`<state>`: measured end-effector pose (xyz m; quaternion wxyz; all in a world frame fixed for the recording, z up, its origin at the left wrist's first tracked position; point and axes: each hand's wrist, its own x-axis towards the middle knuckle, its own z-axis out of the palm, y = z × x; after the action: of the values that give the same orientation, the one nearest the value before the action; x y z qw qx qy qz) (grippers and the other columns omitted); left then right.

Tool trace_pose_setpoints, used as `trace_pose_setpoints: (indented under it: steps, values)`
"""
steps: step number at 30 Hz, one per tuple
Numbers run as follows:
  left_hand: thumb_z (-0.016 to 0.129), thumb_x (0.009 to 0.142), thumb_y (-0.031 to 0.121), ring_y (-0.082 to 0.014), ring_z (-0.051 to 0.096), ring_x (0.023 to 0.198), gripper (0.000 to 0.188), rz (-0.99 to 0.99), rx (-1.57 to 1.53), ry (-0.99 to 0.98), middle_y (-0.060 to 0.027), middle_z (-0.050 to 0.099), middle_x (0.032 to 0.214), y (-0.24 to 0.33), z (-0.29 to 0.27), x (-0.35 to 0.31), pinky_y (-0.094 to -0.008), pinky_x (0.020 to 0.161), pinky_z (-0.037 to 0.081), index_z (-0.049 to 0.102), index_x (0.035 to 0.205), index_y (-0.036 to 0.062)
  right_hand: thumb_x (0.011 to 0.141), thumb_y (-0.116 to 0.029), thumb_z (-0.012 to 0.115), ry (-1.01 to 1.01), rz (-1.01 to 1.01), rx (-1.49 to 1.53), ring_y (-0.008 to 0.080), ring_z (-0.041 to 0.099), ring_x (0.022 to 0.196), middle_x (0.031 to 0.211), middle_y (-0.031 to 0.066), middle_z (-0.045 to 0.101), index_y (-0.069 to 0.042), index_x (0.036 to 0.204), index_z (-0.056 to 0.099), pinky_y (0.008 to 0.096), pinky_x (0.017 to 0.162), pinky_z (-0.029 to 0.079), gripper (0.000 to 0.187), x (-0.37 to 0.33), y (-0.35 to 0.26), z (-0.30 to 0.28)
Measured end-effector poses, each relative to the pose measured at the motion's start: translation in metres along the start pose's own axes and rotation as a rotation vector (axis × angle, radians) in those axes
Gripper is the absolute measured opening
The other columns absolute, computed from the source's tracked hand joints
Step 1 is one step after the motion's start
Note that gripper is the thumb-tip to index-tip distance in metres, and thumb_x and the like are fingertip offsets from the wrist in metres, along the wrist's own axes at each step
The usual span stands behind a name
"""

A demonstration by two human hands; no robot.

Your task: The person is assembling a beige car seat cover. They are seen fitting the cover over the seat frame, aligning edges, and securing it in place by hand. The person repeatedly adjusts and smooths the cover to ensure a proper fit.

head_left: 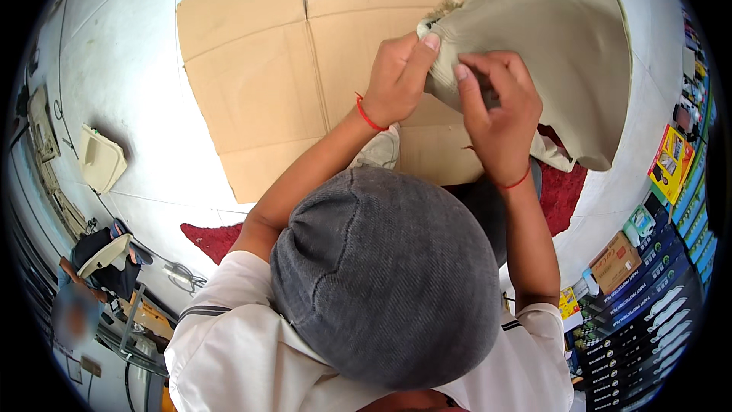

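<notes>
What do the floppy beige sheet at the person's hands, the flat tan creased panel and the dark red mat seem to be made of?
Floppy beige sheet: probably leather or vinyl; smooth, faintly satin face, ragged fuzzy edge.
Flat tan creased panel: looks like cardboard, matte, with straight fold lines.
Dark red mat: likely carpet-like textile, matte and nubbly; the fibre can't be told.

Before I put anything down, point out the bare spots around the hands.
Bare: the left part of the cardboard, left of the left hand, and the white floor between cardboard and the beige panel. Crowded: the cardboard's right end, partly hidden by the right hand and beige sheet.
</notes>
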<state>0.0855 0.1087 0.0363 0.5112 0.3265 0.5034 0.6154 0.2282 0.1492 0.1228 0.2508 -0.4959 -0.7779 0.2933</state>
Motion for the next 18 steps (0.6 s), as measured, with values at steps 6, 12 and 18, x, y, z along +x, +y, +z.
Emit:
trace_pose_setpoints:
  steps: [6, 12, 18]
  values:
    - [0.054, 0.106, 0.020, -0.0069, 0.039, 0.058, 0.040, 0.042, 0.152, 0.024, -0.0028, 0.045, 0.057, 0.009, 0.002, -0.004, -0.0327, 0.050, 0.033, 0.054, 0.073, -0.0020, 0.085, -0.020, 0.085, -0.109, 0.223, 0.157, 0.0055, 0.052, 0.052, 0.056, 0.0031, 0.061, 0.001, 0.075, 0.072, 0.0254, 0.050, 0.043, 0.027, 0.026, 0.006, -0.007]
    - [0.053, 0.106, 0.019, -0.0068, 0.038, 0.057, 0.041, 0.037, 0.150, 0.090, -0.0025, 0.044, 0.056, 0.003, -0.001, -0.006, -0.0333, 0.049, 0.033, 0.052, 0.071, -0.0024, 0.084, -0.022, 0.084, -0.116, 0.278, 0.156, 0.0021, 0.042, 0.053, 0.053, -0.0009, 0.053, 0.002, 0.067, 0.065, 0.0248, 0.048, 0.037, 0.035, 0.025, 0.002, 0.008]
    - [0.048, 0.105, 0.020, -0.0081, 0.041, 0.063, 0.036, -0.002, -0.106, -0.003, -0.0002, 0.049, 0.063, 0.000, 0.001, -0.010, -0.0304, 0.056, 0.034, 0.055, 0.078, -0.0032, 0.085, -0.019, 0.082, -0.151, 0.306, 0.278, 0.0019, 0.039, 0.054, 0.052, -0.0039, 0.050, 0.002, 0.062, 0.060, 0.0246, 0.047, 0.033, 0.038, 0.027, 0.001, 0.004]
